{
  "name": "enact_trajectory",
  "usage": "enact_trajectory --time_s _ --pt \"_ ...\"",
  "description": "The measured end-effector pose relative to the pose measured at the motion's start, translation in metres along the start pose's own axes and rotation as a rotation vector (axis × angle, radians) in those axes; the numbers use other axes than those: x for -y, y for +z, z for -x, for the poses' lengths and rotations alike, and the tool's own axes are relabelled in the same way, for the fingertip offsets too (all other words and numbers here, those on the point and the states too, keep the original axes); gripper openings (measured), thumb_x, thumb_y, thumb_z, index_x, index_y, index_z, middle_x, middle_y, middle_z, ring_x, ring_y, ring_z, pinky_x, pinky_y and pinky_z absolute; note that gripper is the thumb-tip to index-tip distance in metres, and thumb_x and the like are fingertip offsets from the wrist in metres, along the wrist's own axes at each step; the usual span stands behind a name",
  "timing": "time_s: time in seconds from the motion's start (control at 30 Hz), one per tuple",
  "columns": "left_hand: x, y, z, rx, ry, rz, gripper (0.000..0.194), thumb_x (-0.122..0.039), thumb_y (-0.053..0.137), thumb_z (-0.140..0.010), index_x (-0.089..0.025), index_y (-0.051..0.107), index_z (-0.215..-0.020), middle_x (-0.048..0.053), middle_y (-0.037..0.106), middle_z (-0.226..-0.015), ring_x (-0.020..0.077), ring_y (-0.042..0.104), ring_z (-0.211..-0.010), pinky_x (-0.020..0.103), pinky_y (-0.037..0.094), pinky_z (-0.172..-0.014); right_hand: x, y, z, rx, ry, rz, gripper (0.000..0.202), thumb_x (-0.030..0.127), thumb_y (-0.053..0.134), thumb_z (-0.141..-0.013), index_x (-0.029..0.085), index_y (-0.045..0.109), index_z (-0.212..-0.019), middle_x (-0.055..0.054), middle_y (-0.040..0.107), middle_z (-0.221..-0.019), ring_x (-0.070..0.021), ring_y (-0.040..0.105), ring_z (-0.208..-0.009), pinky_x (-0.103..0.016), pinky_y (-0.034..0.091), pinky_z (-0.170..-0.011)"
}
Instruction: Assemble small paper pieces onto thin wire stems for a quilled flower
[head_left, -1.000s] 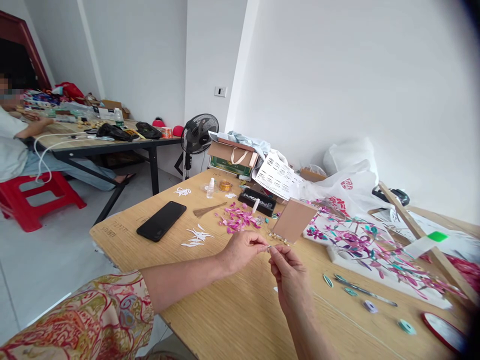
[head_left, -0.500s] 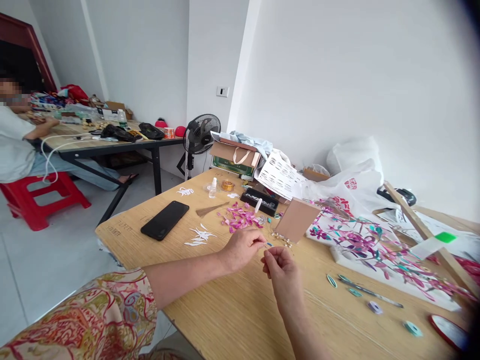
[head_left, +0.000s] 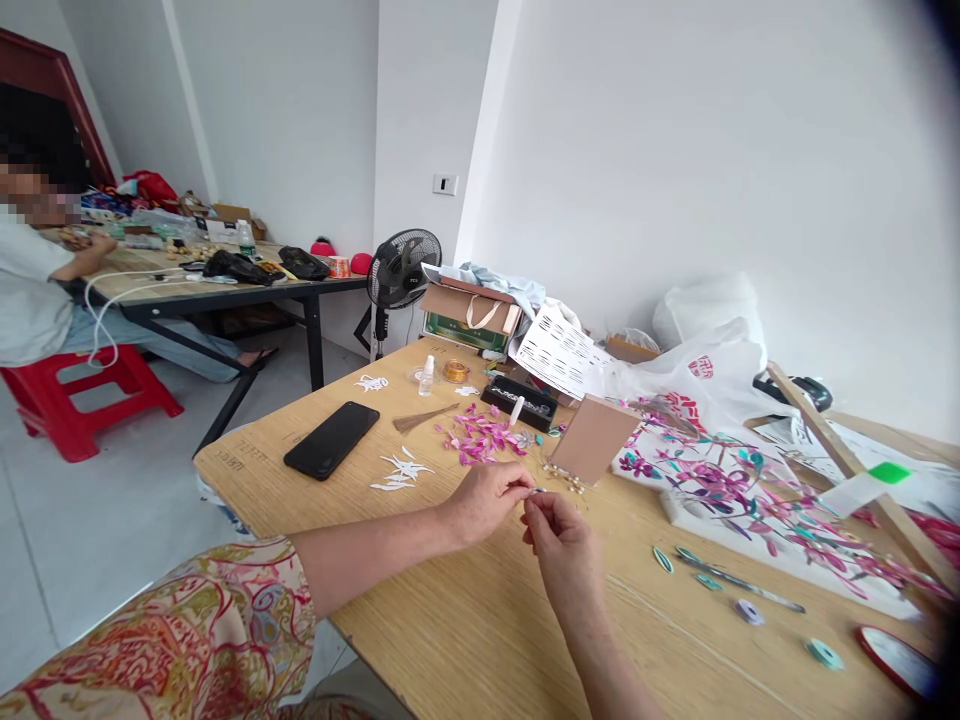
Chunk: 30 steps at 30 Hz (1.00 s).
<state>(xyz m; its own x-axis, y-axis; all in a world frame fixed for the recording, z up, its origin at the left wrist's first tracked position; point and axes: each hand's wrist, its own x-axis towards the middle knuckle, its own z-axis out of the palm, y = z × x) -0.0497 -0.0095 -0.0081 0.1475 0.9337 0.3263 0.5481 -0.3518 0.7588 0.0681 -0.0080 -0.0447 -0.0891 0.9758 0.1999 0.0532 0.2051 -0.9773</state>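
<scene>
Over the wooden table [head_left: 450, 620], my left hand [head_left: 486, 503] and my right hand [head_left: 564, 540] meet fingertip to fingertip. Both are closed in a pinch. A tiny bluish bit shows between the fingertips, too small to name. Just beyond my left hand lies a loose pile of pink petals [head_left: 484, 436]. White cut-out leaf shapes [head_left: 401, 470] rest to the left of it. Behind my right hand stands a brown board [head_left: 598, 440], with small gold-coloured beads [head_left: 568, 480] at its foot. Pink and teal flower sprays [head_left: 757, 480] lie on white foam to the right.
A black phone [head_left: 332, 440] lies near the left edge. Further back are a small spray bottle [head_left: 427, 377], a black tray [head_left: 519, 402] and plastic bags [head_left: 697, 370]. Tweezers [head_left: 739, 580] and ribbon rolls [head_left: 825, 654] are at right. Another person [head_left: 34, 280] sits at the far table.
My right hand has come slightly closer to my left, so the fingertips now meet. Less of the small bluish bit shows. The other person's head has leaned forward.
</scene>
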Motion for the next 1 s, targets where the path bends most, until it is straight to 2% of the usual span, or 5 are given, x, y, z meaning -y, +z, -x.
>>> enact_trajectory --time_s 0.3,0.53,0.73,0.87,1.0 --pt "0.001 -0.004 0.001 -0.009 0.072 -0.108 0.014 -0.016 0.047 -0.077 -0.015 0.06 -0.074 0.001 0.06 -0.07 0.011 0.053 -0.069 0.02 0.038 -0.065 0.004 0.0 0.002 0.015 -0.041 0.113 0.015 0.034 0.051 -0.07 0.02 0.057 -0.068 0.002 0.054 -0.054 -0.0134 0.049 -0.046 -0.024 0.035 -0.046" --pt "0.002 -0.004 -0.001 0.128 -0.014 0.043 0.011 -0.015 0.05 -0.072 -0.015 0.061 -0.072 0.0 0.059 -0.067 0.0121 0.053 -0.068 0.023 0.039 -0.066 0.037 -0.033 -0.019 0.144 -0.354 0.486 0.016 0.03 0.053 -0.066 0.023 0.061 -0.055 -0.001 0.056 -0.057 -0.0147 0.047 -0.052 -0.025 0.032 -0.051" --pt "-0.018 -0.01 0.0 0.189 -0.241 0.621 0.008 -0.019 0.059 -0.066 -0.012 0.058 -0.067 -0.001 0.056 -0.06 0.0085 0.051 -0.061 0.023 0.04 -0.066 0.032 -0.048 -0.031 0.303 -0.069 0.047 0.018 0.036 0.063 -0.061 0.019 0.062 -0.054 0.003 0.048 -0.047 -0.0108 0.04 -0.047 -0.022 0.031 -0.045" --pt "-0.025 -0.01 0.001 0.048 -0.237 0.596 0.007 -0.018 0.058 -0.067 -0.012 0.056 -0.063 -0.002 0.054 -0.059 0.0077 0.049 -0.06 0.022 0.039 -0.066 0.016 -0.034 -0.019 0.297 0.038 -0.201 0.022 0.039 0.065 -0.061 0.017 0.062 -0.059 0.003 0.05 -0.05 -0.0081 0.039 -0.044 -0.021 0.031 -0.043" --pt "-0.022 -0.01 -0.002 -0.033 -0.165 0.284 0.005 -0.014 0.055 -0.068 -0.013 0.057 -0.064 -0.002 0.055 -0.061 0.0086 0.049 -0.062 0.02 0.038 -0.062 0.015 -0.022 -0.003 0.198 0.045 -0.083 0.022 0.04 0.061 -0.063 0.018 0.059 -0.059 0.002 0.051 -0.049 -0.0098 0.042 -0.041 -0.022 0.031 -0.04"
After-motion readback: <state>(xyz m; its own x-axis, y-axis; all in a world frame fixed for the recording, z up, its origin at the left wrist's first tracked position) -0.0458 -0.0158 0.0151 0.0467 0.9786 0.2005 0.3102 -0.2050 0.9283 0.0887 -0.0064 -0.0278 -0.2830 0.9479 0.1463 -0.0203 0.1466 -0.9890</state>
